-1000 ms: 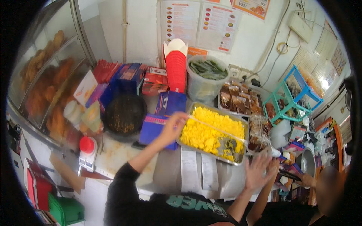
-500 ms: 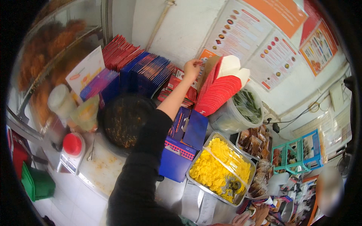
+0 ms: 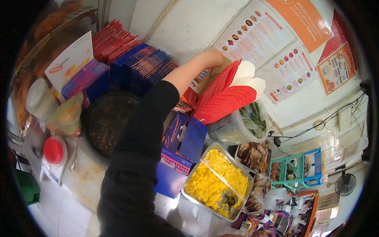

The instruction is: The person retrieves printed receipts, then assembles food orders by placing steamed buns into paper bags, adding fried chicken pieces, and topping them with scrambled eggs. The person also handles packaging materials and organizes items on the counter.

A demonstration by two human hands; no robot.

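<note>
Cartons stand beside the left hand, its fingers now out of sight mid-reach, so grip cannot be told

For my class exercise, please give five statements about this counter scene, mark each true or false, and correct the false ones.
1. The left hand is near the stacked red cartons. True.
2. The food in the metal tray is green. False: it is yellow.
3. Green leaves are in the bucket. True.
4. The round red thing sits inside the black pan. False: it is on the white scale.
5. A fan shows on the picture's right side. True.
</note>
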